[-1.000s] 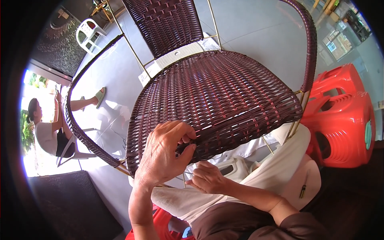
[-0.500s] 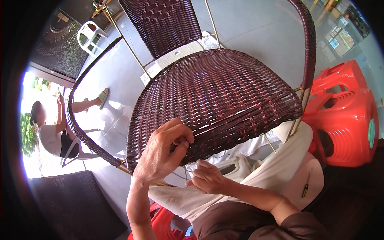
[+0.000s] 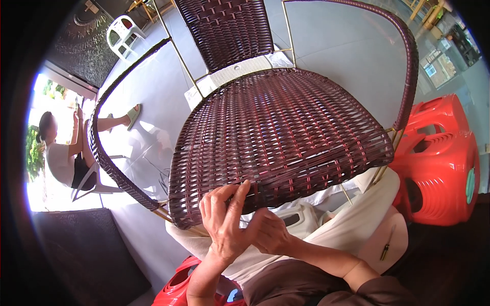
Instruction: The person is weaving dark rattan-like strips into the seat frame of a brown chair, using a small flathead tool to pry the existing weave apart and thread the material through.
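Note:
A dark brown woven wicker armchair (image 3: 286,112) faces me, its seat's front edge over my lap. My left hand (image 3: 224,217) is at that edge, left of the middle; its fingers bend onto the weave, and the index fingertip presses on the strands. Just right of it, below the edge, my right hand (image 3: 270,234) is closed. Whatever it pinches is hidden behind its fingers and the left thumb. Flat strands lie loosely along the seat's front, with gaps between the rows.
Red plastic stools (image 3: 434,168) stand at the right; another red stool (image 3: 176,285) is below my left arm. A screwdriver (image 3: 386,251) lies on a pale pink surface to the right. Far left, a person (image 3: 64,158) sits on a chair. A white plastic chair (image 3: 124,36) stands behind.
The view has shifted, so the chair sits slightly lower and farther right. My left hand has come down along the front edge, its index finger straighter. My right hand is now closer against it.

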Demonstrator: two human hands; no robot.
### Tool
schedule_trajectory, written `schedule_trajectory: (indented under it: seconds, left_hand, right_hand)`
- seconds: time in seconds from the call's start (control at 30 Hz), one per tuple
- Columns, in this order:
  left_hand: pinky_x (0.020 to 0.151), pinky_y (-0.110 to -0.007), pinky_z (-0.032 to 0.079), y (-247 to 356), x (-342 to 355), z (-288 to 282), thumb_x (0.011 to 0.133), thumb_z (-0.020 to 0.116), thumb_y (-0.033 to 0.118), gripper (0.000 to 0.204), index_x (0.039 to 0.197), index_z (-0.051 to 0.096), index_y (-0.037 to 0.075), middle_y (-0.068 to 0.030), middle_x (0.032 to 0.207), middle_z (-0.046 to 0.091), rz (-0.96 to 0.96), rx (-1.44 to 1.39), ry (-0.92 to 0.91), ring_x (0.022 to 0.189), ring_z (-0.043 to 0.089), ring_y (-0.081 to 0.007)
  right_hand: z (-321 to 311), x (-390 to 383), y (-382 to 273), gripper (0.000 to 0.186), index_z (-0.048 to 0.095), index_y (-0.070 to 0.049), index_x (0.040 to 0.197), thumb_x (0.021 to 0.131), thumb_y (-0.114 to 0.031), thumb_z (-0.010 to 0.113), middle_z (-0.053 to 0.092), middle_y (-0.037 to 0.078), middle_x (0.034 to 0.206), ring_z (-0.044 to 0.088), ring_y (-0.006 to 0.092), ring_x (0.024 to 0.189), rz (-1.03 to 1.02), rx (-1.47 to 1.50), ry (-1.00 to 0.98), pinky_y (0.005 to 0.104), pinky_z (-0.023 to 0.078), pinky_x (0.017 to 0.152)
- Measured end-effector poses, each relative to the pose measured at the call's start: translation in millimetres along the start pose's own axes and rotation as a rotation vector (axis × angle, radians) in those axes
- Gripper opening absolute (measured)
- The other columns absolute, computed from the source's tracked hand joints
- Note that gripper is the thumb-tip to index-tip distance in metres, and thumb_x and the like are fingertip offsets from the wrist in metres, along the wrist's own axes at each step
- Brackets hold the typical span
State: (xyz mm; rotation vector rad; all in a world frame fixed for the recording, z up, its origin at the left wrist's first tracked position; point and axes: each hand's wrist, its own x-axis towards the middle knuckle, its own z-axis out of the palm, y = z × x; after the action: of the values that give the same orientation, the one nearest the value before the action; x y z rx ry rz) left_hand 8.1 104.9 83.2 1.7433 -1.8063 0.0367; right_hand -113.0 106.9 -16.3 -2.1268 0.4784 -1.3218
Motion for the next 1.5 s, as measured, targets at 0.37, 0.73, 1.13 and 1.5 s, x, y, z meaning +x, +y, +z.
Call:
schedule_trajectory:
  seconds: [0.37,0.73,1.13,1.5]
  left_hand:
    - [0.074,-0.036,0.045,-9,-1,13,0.063,0.081,0.031,0.040,0.095,0.071,0.009,-0.0031,0.091,0.058,0.129,0.052,0.106,0.083,0.056,-0.0229]
    - [0.065,-0.033,0.042,-4,8,10,0.068,0.076,0.014,0.020,0.087,0.072,0.011,-0.0009,0.080,0.058,0.008,-0.038,0.130,0.071,0.054,-0.0198]
    - [0.072,-0.038,0.042,-8,14,1,0.069,0.077,0.013,0.029,0.096,0.069,0.014,-0.0008,0.082,0.055,0.100,-0.067,-0.002,0.074,0.050,-0.0235]
    - [0.075,-0.038,0.039,-2,22,-7,0.072,0.075,0.011,0.023,0.093,0.067,0.008,-0.0048,0.090,0.058,0.021,-0.045,-0.149,0.081,0.051,-0.0257]
  right_hand:
    - [-16,12,-18,0.015,0.056,-0.002,0.075,0.075,-0.005,0.071,0.054,0.009,0.073,0.051,0.0270,0.063,0.104,0.084,-0.043,0.0384,0.044,0.069]
    - [-19,13,-16,0.029,0.048,-0.005,0.063,0.076,-0.006,0.074,0.042,0.006,0.062,0.042,0.0247,0.056,0.145,0.135,-0.062,0.0377,0.037,0.061]
    - [-13,5,-9,0.023,0.054,-0.005,0.070,0.076,-0.010,0.076,0.046,0.006,0.065,0.046,0.0245,0.060,0.084,0.039,-0.068,0.0365,0.042,0.064]
    - [-15,3,0,0.034,0.045,-0.008,0.064,0.075,-0.012,0.077,0.043,0.006,0.065,0.043,0.0248,0.059,0.061,0.064,-0.076,0.0379,0.041,0.063]
